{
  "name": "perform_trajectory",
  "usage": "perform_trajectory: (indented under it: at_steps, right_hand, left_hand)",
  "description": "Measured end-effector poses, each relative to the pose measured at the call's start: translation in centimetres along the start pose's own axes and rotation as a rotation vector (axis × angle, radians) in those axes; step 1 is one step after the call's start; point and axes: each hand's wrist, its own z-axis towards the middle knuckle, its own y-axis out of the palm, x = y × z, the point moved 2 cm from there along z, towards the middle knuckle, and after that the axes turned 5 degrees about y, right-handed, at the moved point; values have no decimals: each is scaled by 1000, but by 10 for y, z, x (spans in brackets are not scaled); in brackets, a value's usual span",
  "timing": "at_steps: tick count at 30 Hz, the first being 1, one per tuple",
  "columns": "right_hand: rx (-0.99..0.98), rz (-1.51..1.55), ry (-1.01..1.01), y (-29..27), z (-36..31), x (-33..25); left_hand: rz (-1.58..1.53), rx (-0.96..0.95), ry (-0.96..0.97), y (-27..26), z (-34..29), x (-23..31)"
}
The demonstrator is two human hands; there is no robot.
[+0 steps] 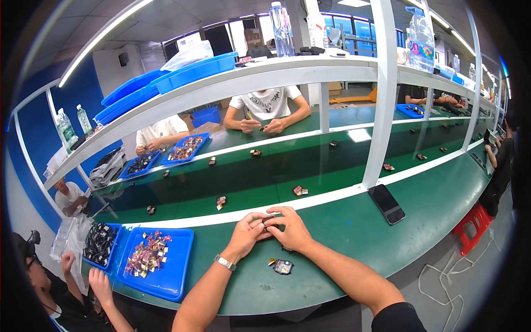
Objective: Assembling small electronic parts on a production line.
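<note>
My left hand (247,231) and my right hand (289,228) meet over the green workbench (343,232), both pinching one small dark part (268,221) between the fingertips. My left wrist wears a metal watch (224,262). Just below my hands, another small dark part with a gold tab (281,266) lies on the bench. At my left stands a blue tray (178,276) filled with several small pink and gold pieces.
A black phone (386,203) lies right of my hands by a white post (381,94). Small parts (299,191) ride the dark green belt (260,177) beyond. A second blue tray (99,243) holds black parts. Other people work across the belt and at my left.
</note>
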Motion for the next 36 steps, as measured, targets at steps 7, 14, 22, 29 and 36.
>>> perform_trajectory:
  at_steps: [7, 14, 22, 29, 36]
  right_hand:
    - [1, -15, -25, 1, 0, -2]
    - [-44, -35, -34, -6, 0, -8]
    - [139, -148, -117, -5, 0, -13]
    - [149, -259, -216, -1, -2, -16]
    - [141, -353, -222, 5, -3, -11]
  left_hand:
    - [-30, 18, 41, -1, 0, -2]
    - [95, 76, 24, 9, -2, 0]
    - [74, 97, 3, 9, 0, -3]
    - [51, 133, -21, 7, -2, -1]
    - [35, 142, -31, 7, -1, -2]
